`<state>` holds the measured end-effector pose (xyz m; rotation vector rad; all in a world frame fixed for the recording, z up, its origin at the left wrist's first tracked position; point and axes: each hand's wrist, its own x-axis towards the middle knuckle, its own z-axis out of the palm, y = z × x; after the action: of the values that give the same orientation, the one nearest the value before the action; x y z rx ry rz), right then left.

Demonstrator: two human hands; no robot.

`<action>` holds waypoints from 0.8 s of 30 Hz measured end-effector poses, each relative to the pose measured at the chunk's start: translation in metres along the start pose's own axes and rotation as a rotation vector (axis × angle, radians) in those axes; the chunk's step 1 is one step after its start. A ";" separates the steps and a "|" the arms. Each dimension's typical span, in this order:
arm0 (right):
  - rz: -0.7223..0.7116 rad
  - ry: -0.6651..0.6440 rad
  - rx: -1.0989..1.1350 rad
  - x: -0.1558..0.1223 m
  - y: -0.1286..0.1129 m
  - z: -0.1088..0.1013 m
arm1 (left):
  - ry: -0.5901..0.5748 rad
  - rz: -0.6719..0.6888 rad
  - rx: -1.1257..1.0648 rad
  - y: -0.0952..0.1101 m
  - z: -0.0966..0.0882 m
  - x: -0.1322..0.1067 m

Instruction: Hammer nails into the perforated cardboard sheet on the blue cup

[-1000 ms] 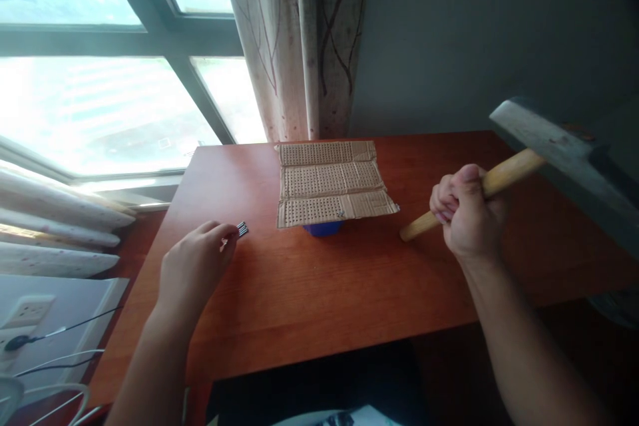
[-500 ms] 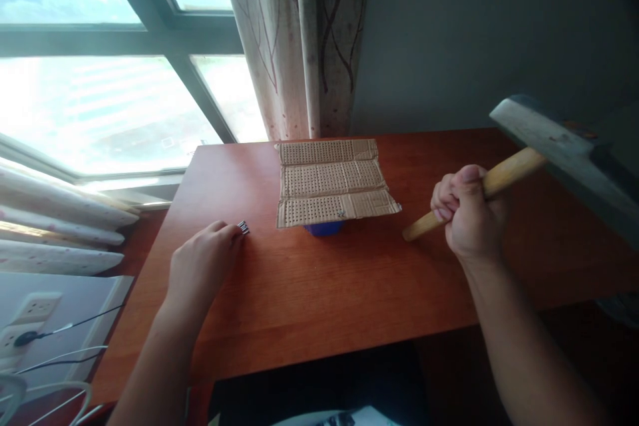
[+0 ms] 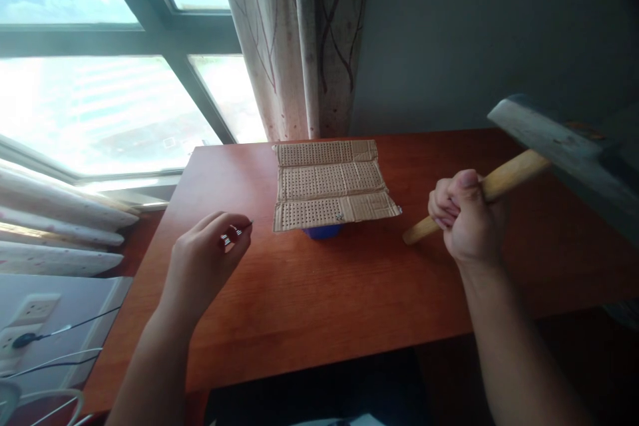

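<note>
My left hand (image 3: 207, 256) is closed in a pinch above the left part of the table. A thin dark tip, apparently of a nail (image 3: 251, 222), sticks out from its fingertips. Through the gap between thumb and finger show small shiny metal pieces (image 3: 226, 239), which look like a row of nails. My right hand (image 3: 464, 216) grips the wooden handle of a hammer (image 3: 516, 173), raised at the right with its big metal head up. Between the hands, a creased, perforated cardboard sheet (image 3: 327, 180) rests on a blue object (image 3: 323, 231), mostly hidden beneath it.
Everything stands on a reddish-brown wooden table (image 3: 299, 299). Behind it hang a patterned curtain (image 3: 299, 46) and a grey wall (image 3: 449, 33). A window is at the left, with a wall socket (image 3: 37, 309) and cables below. Tiny metal bits (image 3: 340, 217) lie on the cardboard's near edge.
My left hand has risen slightly from the small metal pieces, its fingers now curled in a pinch with a thin tip showing. The right hand with the hammer has barely moved.
</note>
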<state>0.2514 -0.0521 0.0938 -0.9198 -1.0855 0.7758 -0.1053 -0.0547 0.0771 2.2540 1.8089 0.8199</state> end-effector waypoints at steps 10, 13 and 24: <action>-0.009 0.043 -0.071 -0.002 0.003 0.006 | 0.034 0.095 -0.479 0.080 0.026 0.024; -0.015 0.050 -0.087 -0.003 0.002 0.007 | 0.035 0.131 -0.462 0.089 0.042 0.031; -0.037 0.053 -0.035 -0.003 0.002 0.005 | 0.018 0.122 -0.474 0.086 0.054 0.033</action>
<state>0.2460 -0.0527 0.0914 -0.9421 -1.0702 0.7003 -0.0005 -0.0346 0.0788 2.0568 1.3121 1.1504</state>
